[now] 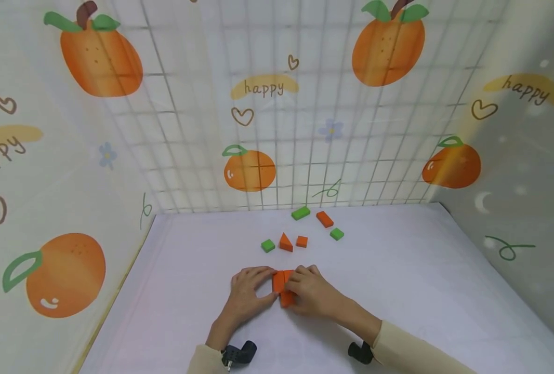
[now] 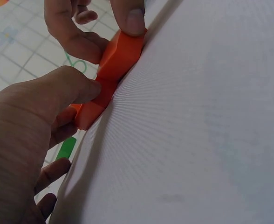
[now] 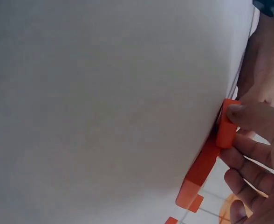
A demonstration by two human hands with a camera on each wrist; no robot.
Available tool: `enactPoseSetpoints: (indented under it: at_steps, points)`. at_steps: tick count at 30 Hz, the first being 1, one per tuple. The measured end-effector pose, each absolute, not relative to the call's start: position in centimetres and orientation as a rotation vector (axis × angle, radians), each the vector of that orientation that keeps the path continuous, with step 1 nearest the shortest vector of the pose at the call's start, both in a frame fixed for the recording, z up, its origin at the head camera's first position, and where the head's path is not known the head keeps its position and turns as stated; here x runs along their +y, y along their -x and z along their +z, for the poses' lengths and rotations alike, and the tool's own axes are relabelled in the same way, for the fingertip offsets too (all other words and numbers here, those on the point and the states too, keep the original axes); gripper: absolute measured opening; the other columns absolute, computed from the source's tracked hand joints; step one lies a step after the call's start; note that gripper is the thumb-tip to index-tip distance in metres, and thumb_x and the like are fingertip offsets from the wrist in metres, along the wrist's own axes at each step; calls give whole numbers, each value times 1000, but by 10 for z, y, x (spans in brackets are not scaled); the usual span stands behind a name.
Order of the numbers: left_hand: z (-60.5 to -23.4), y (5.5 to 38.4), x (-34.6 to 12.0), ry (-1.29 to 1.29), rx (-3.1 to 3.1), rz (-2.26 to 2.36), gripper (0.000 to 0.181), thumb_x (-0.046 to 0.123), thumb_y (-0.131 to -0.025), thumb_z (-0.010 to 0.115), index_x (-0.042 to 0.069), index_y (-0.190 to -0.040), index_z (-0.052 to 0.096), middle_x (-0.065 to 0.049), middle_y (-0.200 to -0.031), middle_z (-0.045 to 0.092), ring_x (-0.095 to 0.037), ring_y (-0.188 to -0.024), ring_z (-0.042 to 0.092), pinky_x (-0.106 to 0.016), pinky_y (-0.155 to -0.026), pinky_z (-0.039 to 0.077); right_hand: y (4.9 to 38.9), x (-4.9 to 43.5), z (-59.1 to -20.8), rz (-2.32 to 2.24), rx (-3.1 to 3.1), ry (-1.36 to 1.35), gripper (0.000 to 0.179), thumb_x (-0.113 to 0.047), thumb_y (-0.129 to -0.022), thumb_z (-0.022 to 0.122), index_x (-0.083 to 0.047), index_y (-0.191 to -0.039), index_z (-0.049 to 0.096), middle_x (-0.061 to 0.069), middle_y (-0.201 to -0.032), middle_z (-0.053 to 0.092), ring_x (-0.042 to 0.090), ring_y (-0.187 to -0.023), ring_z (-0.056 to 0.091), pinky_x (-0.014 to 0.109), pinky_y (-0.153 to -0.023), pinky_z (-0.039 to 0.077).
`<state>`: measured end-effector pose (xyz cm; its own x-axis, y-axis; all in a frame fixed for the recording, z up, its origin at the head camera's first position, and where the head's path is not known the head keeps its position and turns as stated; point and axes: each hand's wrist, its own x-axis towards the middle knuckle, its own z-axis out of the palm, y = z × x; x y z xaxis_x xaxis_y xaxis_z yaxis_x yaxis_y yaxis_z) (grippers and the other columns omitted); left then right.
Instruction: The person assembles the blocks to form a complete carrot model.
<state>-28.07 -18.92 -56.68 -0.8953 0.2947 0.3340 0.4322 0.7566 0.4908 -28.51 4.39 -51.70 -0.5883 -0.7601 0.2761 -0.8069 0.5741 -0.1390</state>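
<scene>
Orange blocks (image 1: 282, 288) are held together near the middle of the white surface (image 1: 398, 291), between both hands. Backdrop sheets printed with oranges (image 1: 94, 57) are seen behind and at the sides. The left hand (image 1: 249, 291) is set against the blocks' left side, fingers (image 2: 76, 88) curled and pressing; the right hand (image 1: 312, 293) is pinching them from the right, thumb on top. Further back, loose pieces are scattered: a green bar (image 1: 301, 213), an orange bar (image 1: 325, 219), an orange triangle (image 1: 285, 242), and small cubes, green (image 1: 268, 245) and orange (image 1: 302, 241). The blocks are judged light, rigid, smooth-faced, likely to slip apart; best taken by opposite flat sides.
</scene>
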Motion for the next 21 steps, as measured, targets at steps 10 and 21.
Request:
enactPoseSetpoints:
  at_steps: [10,21]
  points:
    - [-566,281,-189,576,-2717,-854,52,44,-85,74,26,-133,65,7,-137,58,-22,-124,47,-55,-101,29,288,49,-513,387,-2650,-1281,30,-36,-81,83,-20,-104,74,-10,-100,63,12,-102,51,34,-83,36]
    - [-564,280,-188,548,-2764,-849,53,46,-86,72,28,-135,64,8,-139,57,-21,-127,45,-54,-103,28,338,71,-500,617,-2743,-959,25,-27,-86,79,-12,-107,74,-3,-106,67,21,-107,53,44,-86,36]
